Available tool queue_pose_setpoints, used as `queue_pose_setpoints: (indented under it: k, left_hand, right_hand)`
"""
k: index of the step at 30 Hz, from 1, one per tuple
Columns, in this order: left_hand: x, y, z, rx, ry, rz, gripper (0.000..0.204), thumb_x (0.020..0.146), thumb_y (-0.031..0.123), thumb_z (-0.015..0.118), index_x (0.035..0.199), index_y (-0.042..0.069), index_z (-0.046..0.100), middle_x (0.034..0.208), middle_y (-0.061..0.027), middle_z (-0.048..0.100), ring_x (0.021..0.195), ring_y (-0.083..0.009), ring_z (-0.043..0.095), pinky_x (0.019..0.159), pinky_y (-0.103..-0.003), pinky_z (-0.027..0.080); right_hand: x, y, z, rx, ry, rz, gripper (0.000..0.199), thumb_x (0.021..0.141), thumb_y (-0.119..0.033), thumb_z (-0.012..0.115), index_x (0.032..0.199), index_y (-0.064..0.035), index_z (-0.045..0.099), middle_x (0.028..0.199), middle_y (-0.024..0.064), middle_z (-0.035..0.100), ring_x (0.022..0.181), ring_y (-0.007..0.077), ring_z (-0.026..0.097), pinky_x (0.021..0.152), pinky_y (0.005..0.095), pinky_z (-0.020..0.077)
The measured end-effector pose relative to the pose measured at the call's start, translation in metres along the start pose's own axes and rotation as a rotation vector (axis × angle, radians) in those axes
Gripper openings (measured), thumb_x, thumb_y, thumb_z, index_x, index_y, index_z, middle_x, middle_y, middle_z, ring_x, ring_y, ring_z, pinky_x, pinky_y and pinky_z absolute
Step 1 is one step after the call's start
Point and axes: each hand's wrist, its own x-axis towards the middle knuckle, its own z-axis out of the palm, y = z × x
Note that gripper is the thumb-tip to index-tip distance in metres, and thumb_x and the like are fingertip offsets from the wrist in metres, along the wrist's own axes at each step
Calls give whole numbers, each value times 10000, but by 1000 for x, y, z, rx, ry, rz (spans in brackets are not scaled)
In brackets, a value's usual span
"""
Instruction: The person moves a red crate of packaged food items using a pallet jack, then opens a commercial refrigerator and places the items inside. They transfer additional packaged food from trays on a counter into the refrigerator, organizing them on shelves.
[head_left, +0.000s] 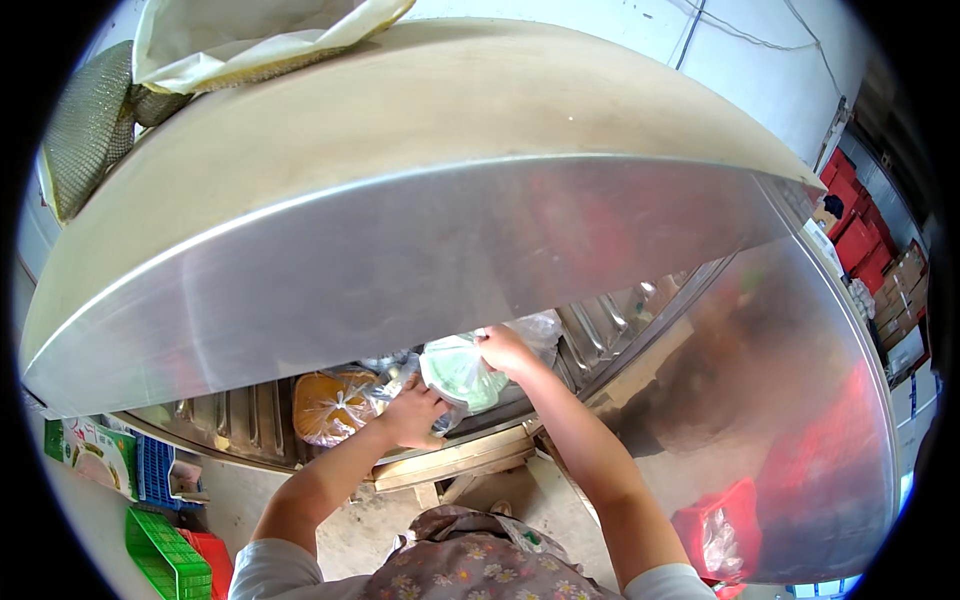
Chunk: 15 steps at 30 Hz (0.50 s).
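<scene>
Under the raised steel panel, my right hand (507, 350) is closed on the edge of a clear plastic bag with a pale green, rounded item (460, 372) inside; what the item is I cannot tell. Just left of it, my left hand (412, 414) lies with fingers apart against crinkled clear plastic (453, 418) beside the green item. A knotted clear bag with something orange-brown (330, 408) sits to the left of my left hand. Behind my right hand is another clear, whitish bag (542, 328).
The steel panel (400, 260) overhangs the ribbed metal interior (235, 415). A shiny steel lid (780, 400) stands at the right, a wooden ledge (455, 457) along the front. Green (165, 555) and blue (153, 470) crates are lower left, a red container (690, 530) lower right.
</scene>
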Motion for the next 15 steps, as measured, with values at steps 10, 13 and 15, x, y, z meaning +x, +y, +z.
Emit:
queue_pose_setpoints:
  k: [10,13,15]
  left_hand:
    - [-7,9,25,-131,398,190,599,643,350,634,1114,2,507,1168,-165,484,1167,-306,406,994,-428,311]
    - [-14,13,36,-206,402,188,535,638,247,644,1095,1,514,1168,-170,490,1194,-288,402,1002,-412,328]
    - [-10,10,41,-248,427,198,516,635,209,645,1087,-1,515,1162,-172,496,1184,-294,411,996,-406,340]
  right_hand:
    - [82,-4,57,-456,198,-282,179,721,-94,491,646,22,604,688,190,617,672,269,627,582,374,489]
    - [55,6,72,-609,268,-358,200,745,-149,519,806,28,589,830,190,631,792,288,629,640,384,499]
    - [35,7,78,-712,361,-417,349,752,-282,571,903,31,535,845,180,606,742,332,620,634,395,499]
